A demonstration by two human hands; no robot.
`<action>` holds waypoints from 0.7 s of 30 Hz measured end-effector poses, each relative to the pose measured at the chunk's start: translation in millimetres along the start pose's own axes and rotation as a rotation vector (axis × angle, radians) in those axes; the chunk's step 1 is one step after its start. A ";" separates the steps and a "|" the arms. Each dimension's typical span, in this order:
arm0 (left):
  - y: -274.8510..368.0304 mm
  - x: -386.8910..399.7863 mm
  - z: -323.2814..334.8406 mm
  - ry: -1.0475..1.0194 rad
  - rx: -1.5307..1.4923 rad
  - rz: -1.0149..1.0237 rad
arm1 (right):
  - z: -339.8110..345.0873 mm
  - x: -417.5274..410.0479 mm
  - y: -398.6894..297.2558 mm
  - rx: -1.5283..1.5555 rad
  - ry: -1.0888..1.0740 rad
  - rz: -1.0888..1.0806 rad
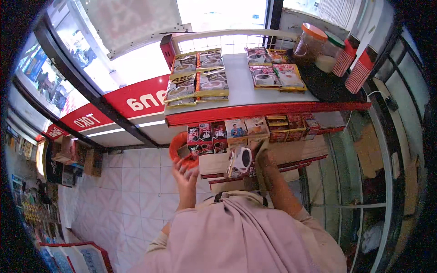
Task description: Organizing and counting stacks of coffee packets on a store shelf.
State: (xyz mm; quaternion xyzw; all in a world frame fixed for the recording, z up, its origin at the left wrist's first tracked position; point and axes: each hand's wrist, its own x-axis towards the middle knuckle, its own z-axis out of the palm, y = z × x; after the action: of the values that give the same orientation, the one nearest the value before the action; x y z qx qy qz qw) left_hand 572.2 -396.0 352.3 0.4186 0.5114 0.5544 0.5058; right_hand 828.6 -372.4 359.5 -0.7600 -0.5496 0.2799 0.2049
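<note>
My right hand (263,157) grips a coffee packet (240,162) that has a white cup of dark coffee printed on it. It is held in front of a lower shelf, close to my body; motion blurs the fingers. My left hand (186,175) is raised with its fingers apart and nothing in it, near a round orange plastic container (178,146). Behind the packet stand dark pink-and-black product boxes (206,138) and lighter boxes (246,129). On the top shelf (236,73) lie ABC coffee sachets (196,78) to the left and Good Day sachets (273,70) towards the right.
The red front edge (266,112) of the top shelf juts above the lower one. A black tray (319,82) carries lidded jars (307,42) and stacked red cups (359,73). Glass panes border the left; a glass case (341,191) stands right. Cardboard boxes (93,162) rest on the tiled floor.
</note>
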 end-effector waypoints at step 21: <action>25.2 -19.6 69.8 -0.384 0.364 -0.004 | -41.8 -66.9 -49.5 0.635 0.502 -0.319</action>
State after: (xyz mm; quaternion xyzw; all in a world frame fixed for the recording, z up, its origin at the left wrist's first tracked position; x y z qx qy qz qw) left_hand 640.1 -404.5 387.1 0.5990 0.4983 0.3628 0.5112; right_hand 804.1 -420.8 435.2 -0.6094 -0.4800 0.2062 0.5964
